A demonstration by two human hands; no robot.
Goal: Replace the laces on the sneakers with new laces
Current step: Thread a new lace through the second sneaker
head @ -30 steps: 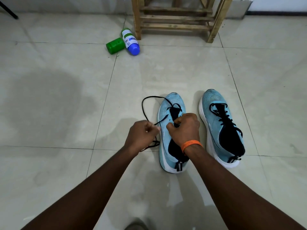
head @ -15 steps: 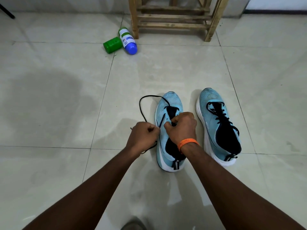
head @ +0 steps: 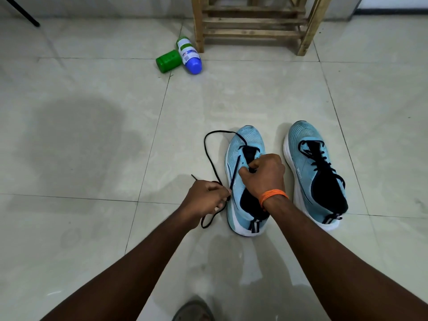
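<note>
Two hands work the light-blue mesh sneaker (head: 249, 139) standing on the pale tiled floor (head: 92, 228) beside its laced twin (head: 308, 135): the left hand (head: 206, 196) pinches the loose black lace (head: 209, 156) beside it, while the right hand (head: 266, 174), fingers curled, pinches that lace at the eyelets.

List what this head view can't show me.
Head view:
- Eyelets of loose-laced sneaker: covered by right hand.
- Whether that hand pinches black lace or upper: its fingers hide it.
- Lace inside left hand: hidden by fingers.
- Top of wooden rack: past frame edge.
- Label on bottle: too small.
</note>
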